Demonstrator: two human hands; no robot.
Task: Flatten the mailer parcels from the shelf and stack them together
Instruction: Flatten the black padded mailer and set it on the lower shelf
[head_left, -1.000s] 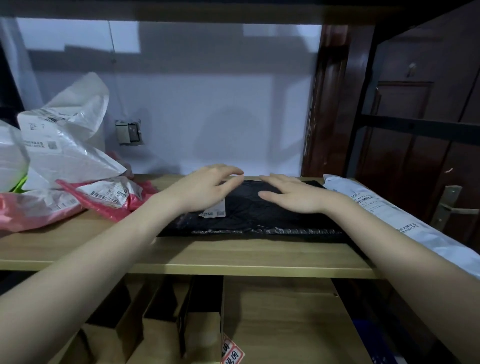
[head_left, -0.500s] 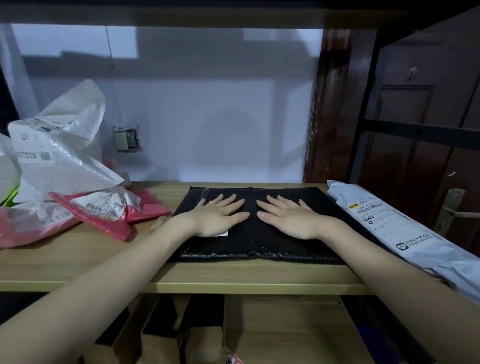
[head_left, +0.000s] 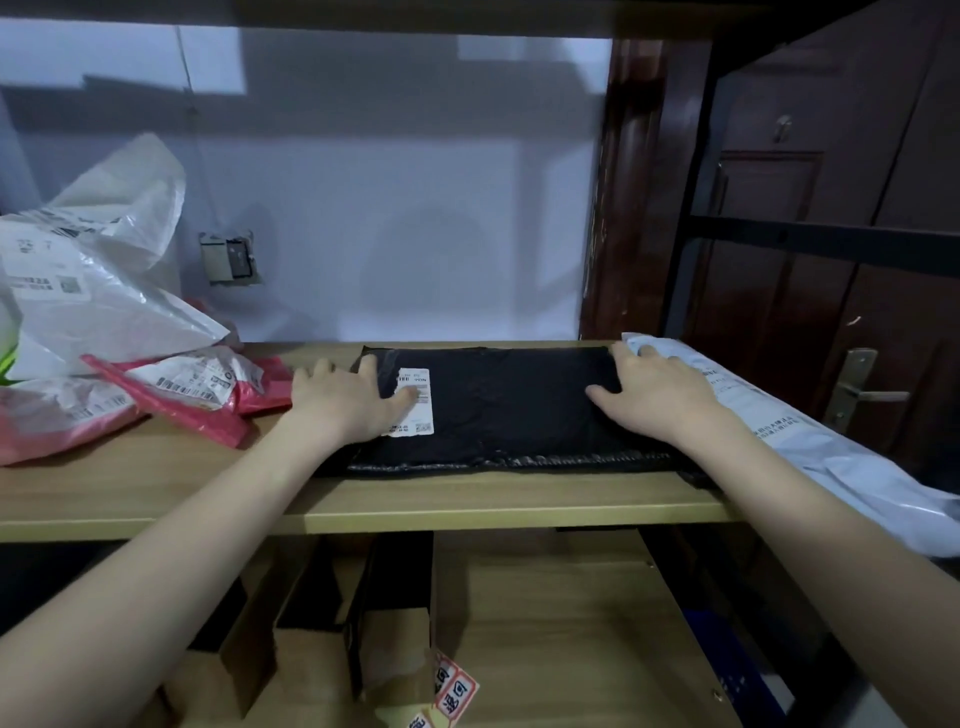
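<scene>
Black mailer (head_left: 509, 405), white label (head_left: 415, 401); pink mailer (head_left: 208, 410) alongside.

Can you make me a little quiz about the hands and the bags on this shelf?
1. True or false: both hands lie flat on the black mailer.
2. Which bag lies beside the right hand? A) the pink mailer B) the grey mailer C) the white bag
3. What small white thing does the left hand partly cover?

Key: 1. True. 2. B. 3. The shipping label on the black mailer.
</scene>
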